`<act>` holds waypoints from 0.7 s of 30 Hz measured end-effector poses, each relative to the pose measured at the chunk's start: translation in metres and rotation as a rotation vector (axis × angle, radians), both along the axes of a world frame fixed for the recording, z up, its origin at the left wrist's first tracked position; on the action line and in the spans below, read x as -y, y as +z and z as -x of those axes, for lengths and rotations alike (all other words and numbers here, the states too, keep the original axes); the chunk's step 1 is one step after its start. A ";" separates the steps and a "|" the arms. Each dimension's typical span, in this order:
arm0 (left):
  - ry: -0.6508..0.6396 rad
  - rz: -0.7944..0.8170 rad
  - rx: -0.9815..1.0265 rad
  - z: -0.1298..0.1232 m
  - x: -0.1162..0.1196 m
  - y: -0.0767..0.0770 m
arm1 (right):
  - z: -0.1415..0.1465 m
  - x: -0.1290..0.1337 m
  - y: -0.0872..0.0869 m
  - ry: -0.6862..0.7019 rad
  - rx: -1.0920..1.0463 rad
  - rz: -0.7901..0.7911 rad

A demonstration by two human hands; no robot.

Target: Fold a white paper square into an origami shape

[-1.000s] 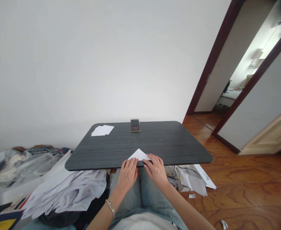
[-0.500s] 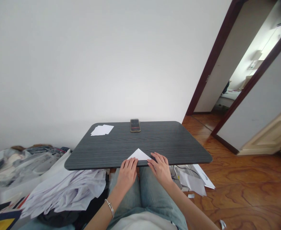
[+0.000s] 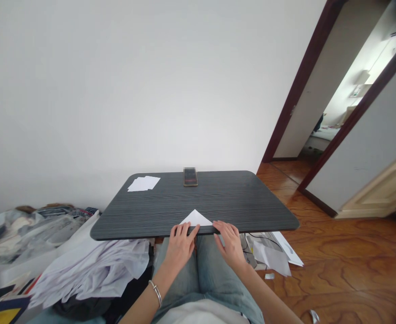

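A white paper triangle [image 3: 196, 218] lies on the dark table [image 3: 231, 193] near its front edge, its peak pointing away from me. My left hand [image 3: 180, 245] rests at the triangle's left corner, thumb spread from the fingers along the folded lower edge. At the right corner, the fingertips of my right hand [image 3: 229, 243] touch the paper, with the thumb apart below the table edge. Both hands are open, fingers lying over the edge. Several white paper sheets [image 3: 143, 183] overlap at the table's back left.
A phone [image 3: 190, 177] stands at the table's back middle, before the white wall. Heaped clothes and plastic bags [image 3: 96, 265] lie to the left. Papers and cables [image 3: 268, 254] are under the table's right side, beside the wooden floor. A doorway is at the right.
My left thumb has spread right along the paper's lower edge. My right hand has shifted slightly down and right, its thumb moving off the paper. The triangle has stayed in place.
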State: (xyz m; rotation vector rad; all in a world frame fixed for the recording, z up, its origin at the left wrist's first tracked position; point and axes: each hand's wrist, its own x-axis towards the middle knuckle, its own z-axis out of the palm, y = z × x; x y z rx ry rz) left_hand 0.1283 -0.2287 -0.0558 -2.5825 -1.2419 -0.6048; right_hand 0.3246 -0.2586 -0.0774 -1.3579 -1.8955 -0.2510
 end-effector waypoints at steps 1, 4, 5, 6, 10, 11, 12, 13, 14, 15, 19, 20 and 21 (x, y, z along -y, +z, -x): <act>-0.001 -0.001 -0.001 0.000 0.000 0.000 | 0.003 0.000 0.001 0.040 0.029 0.016; -0.002 -0.010 0.004 0.000 0.000 -0.001 | 0.013 -0.001 0.003 0.100 0.092 0.031; -0.001 -0.014 0.005 0.001 0.000 -0.002 | 0.016 -0.001 0.003 0.090 0.087 0.029; -0.002 -0.016 0.004 0.001 0.000 -0.002 | 0.017 -0.002 0.003 0.077 0.079 0.028; -0.005 -0.004 0.005 0.002 -0.002 -0.004 | 0.017 -0.003 -0.001 0.042 0.051 0.025; -0.006 0.000 0.008 0.003 -0.002 -0.005 | 0.015 -0.003 -0.002 0.039 0.048 0.024; -0.008 0.004 0.013 0.003 -0.003 -0.006 | 0.014 -0.003 -0.003 0.033 0.042 0.023; -0.012 0.003 0.020 0.004 -0.003 -0.008 | 0.013 -0.002 -0.004 0.026 0.036 0.024; -0.018 0.001 0.029 0.005 -0.004 -0.010 | 0.011 -0.002 -0.005 0.020 0.032 0.028; -0.025 -0.004 0.038 0.006 -0.004 -0.013 | 0.010 -0.001 -0.005 0.016 0.029 0.032; -0.048 -0.031 0.089 0.010 -0.005 -0.022 | 0.009 0.000 -0.007 0.020 0.023 0.037; -0.053 -0.026 0.106 0.012 -0.005 -0.022 | 0.008 0.001 -0.008 0.023 0.018 0.039; -0.055 -0.017 0.128 0.013 -0.005 -0.021 | 0.008 0.001 -0.008 0.025 0.012 0.041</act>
